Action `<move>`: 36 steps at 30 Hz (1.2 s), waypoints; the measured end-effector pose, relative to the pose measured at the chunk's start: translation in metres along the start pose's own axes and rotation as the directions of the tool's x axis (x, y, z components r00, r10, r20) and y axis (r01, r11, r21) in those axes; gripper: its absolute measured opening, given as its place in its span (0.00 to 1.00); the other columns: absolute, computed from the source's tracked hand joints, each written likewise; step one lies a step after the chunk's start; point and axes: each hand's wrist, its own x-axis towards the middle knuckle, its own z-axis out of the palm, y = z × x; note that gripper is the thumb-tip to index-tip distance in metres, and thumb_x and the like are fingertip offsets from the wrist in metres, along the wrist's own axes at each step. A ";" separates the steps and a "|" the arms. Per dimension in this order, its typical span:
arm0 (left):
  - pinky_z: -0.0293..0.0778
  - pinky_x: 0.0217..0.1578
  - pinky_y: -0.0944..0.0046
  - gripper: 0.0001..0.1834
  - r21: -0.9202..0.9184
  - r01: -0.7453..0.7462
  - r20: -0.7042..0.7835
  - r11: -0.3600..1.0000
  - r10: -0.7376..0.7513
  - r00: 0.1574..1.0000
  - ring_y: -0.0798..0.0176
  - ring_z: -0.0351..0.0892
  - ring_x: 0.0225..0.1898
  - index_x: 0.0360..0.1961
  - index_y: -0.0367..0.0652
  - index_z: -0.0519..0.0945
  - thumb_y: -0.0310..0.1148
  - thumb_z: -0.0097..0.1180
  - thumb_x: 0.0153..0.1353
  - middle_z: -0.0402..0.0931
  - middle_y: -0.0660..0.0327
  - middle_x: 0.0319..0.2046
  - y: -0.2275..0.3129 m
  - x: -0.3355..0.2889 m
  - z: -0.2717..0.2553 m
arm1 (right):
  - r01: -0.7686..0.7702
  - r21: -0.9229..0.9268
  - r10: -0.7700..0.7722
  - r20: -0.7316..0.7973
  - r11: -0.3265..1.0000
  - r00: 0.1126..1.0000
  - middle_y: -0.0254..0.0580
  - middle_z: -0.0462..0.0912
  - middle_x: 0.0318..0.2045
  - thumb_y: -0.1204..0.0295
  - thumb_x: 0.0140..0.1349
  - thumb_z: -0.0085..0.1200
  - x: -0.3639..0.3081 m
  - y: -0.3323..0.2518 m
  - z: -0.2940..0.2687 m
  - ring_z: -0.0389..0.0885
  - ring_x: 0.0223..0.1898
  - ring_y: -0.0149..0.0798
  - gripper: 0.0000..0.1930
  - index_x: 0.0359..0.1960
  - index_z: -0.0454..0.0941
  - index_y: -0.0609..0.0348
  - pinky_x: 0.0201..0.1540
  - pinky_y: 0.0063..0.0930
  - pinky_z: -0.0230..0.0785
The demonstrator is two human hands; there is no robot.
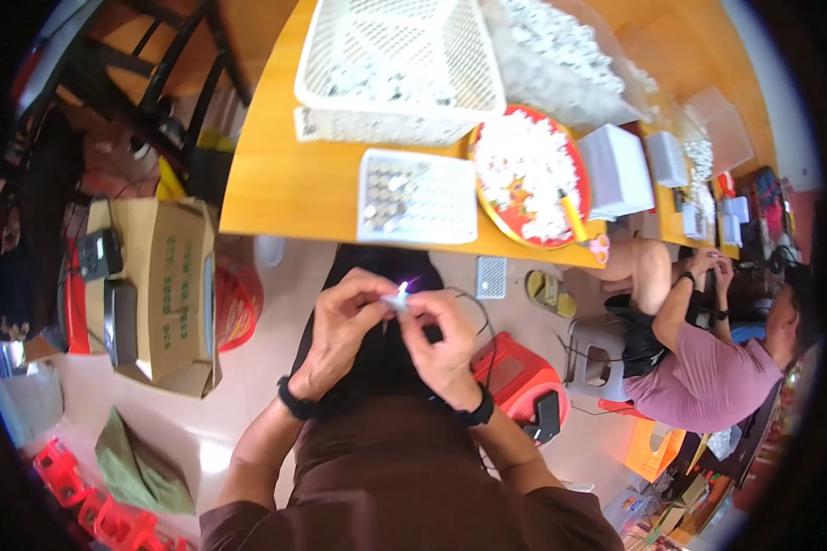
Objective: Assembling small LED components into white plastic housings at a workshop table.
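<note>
Over my lap, just off the table's near edge, my left hand (pixel 347 312) and my right hand (pixel 439 335) meet at the fingertips. Between them they pinch a small pale piece with a light (pixel 402 295) that glows white and purple; its exact kind is too small to make out. Both hands are closed on it. Beyond them on the table lies a shallow white tray (pixel 452 231) with rows of round silvery discs. Right of the tray is a red plate (pixel 480 204) heaped with small white parts, with a yellow-handled tool (pixel 573 219) on it.
A white plastic basket (pixel 386 121) and a clear bag of white parts (pixel 565 50) stand farther back. Pink scissor handles (pixel 599 246) overhang the table edge. A cardboard box (pixel 170 303) is left, a red stool (pixel 515 372) right. Another person (pixel 708 376) sits at far right.
</note>
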 end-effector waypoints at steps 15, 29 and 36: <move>0.72 0.42 0.67 0.13 -0.060 0.043 0.050 0.997 -0.040 0.998 0.66 0.76 0.38 0.44 0.34 0.76 0.18 0.52 0.56 0.71 0.59 0.37 0.036 -0.008 0.000 | -0.317 0.225 0.291 0.140 0.921 0.946 0.33 0.77 0.29 0.83 0.55 0.54 0.018 0.001 -0.034 0.76 0.28 0.22 0.09 0.38 0.74 0.61 0.28 0.14 0.69; 0.78 0.38 0.45 0.08 -0.490 -0.701 0.369 0.519 0.852 0.372 0.45 0.80 0.32 0.36 0.40 0.78 0.27 0.47 0.59 0.75 0.45 0.37 0.191 -0.074 0.033 | 0.192 0.075 -0.168 -0.250 0.978 0.954 0.42 0.73 0.36 0.77 0.56 0.53 0.287 -0.039 -0.090 0.77 0.35 0.33 0.14 0.45 0.72 0.66 0.33 0.23 0.77; 0.73 0.42 0.47 0.09 -0.463 -0.519 0.677 0.718 0.665 0.316 0.49 0.74 0.39 0.40 0.40 0.75 0.27 0.44 0.61 0.71 0.49 0.41 0.223 -0.056 0.026 | 0.242 0.016 -0.236 -0.160 0.970 0.958 0.38 0.73 0.34 0.80 0.56 0.52 0.206 -0.048 -0.086 0.76 0.36 0.28 0.12 0.43 0.74 0.65 0.33 0.24 0.78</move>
